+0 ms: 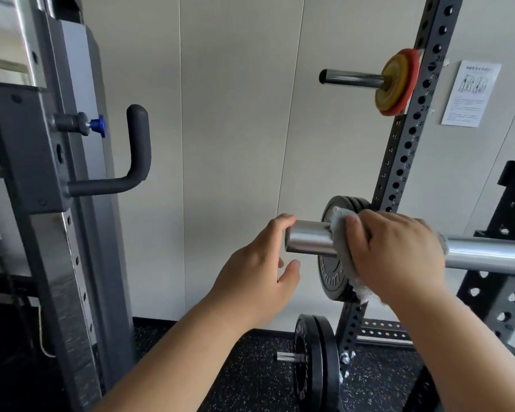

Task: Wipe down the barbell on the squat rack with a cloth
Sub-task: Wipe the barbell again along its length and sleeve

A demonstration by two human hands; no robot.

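The polished steel barbell [308, 240] is found level, long axis left-to-right, its free end pointed into the loosely cupped left hand [259, 269], a grey cloth [338, 221] being gripped round it by the right hand [396, 251].

The barbell [308, 240] is shiny silver, the cloth [339, 221] mottled pale grey, the bumper plates [332, 278] black, the yellow plate [391, 81] backed by a red plate [411, 69], the knob [97, 125] blue, and the floor [250, 367] black with pale flecks.
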